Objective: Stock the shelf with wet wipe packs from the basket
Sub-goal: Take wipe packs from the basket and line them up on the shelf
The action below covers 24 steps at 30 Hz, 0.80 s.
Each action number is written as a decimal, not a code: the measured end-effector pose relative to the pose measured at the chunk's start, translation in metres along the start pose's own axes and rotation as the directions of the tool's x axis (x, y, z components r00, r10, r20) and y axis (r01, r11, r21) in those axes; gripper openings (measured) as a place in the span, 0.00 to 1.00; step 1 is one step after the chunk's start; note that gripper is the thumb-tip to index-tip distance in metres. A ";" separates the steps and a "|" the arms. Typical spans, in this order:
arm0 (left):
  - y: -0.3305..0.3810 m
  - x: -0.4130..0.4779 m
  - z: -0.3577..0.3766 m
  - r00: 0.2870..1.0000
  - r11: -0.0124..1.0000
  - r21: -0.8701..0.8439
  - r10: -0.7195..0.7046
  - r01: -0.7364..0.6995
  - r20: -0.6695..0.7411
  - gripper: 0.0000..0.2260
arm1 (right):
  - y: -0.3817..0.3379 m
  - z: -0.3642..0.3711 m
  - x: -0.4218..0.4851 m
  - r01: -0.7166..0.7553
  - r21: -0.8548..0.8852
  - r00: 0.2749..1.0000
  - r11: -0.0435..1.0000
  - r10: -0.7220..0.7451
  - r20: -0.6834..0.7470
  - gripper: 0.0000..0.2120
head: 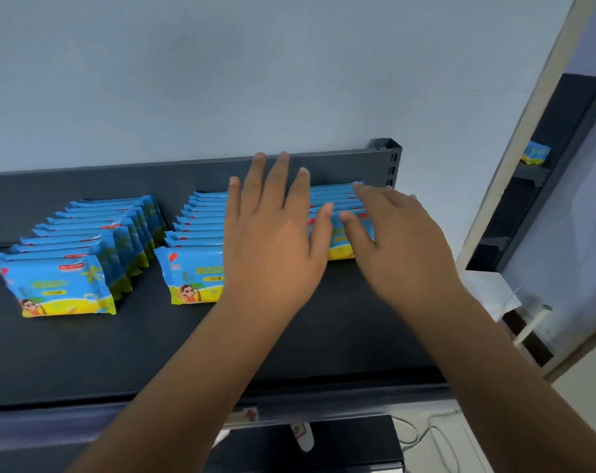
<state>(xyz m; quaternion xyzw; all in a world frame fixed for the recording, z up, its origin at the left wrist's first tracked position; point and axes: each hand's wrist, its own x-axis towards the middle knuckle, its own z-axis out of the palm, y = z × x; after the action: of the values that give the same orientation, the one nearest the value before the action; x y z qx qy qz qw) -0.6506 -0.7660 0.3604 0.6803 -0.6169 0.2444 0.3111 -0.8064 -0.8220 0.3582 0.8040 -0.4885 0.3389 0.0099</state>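
Observation:
Blue and yellow wet wipe packs stand in rows on a dark grey shelf (323, 336). A left row (84, 254) and a middle row (192, 247) each hold several packs, front faces toward me. A third row (337, 199) on the right is mostly hidden behind my hands. My left hand (272, 240) hovers flat with straight spread fingers over the middle and right rows. My right hand (392, 240) reaches in from the right, its straight fingers touching the front of the right row. Neither hand holds a pack. The basket is not in view.
The shelf's back panel (187, 172) ends in an upright post (390, 158) against a pale wall. Another dark shelf unit (542, 186) with one pack (535, 152) shows at the far right. A lower shelf edge (341, 445) and cables (436, 438) lie below.

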 end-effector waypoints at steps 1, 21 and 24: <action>-0.012 -0.005 -0.011 1.000 0.997 0.073 -0.001 0.001 0.001 0.27 | -0.013 0.000 -0.001 0.055 -0.016 0.998 0.998 -0.055 0.002 0.25; -0.337 -0.311 -0.291 0.749 0.570 0.563 -0.647 0.598 -0.141 0.31 | -0.483 0.139 -0.171 0.651 0.503 0.613 0.569 -0.784 0.094 0.30; -0.378 -0.362 -0.321 0.678 0.479 0.578 -0.711 0.660 -0.185 0.29 | -0.546 0.165 -0.205 0.660 0.587 0.512 0.469 -0.852 0.104 0.29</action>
<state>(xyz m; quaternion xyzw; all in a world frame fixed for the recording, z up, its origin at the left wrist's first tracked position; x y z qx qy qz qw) -0.3021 -0.2673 0.2759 0.9394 -0.1930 0.2547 0.1238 -0.3455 -0.4344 0.2901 0.9610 0.0381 0.2406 -0.1309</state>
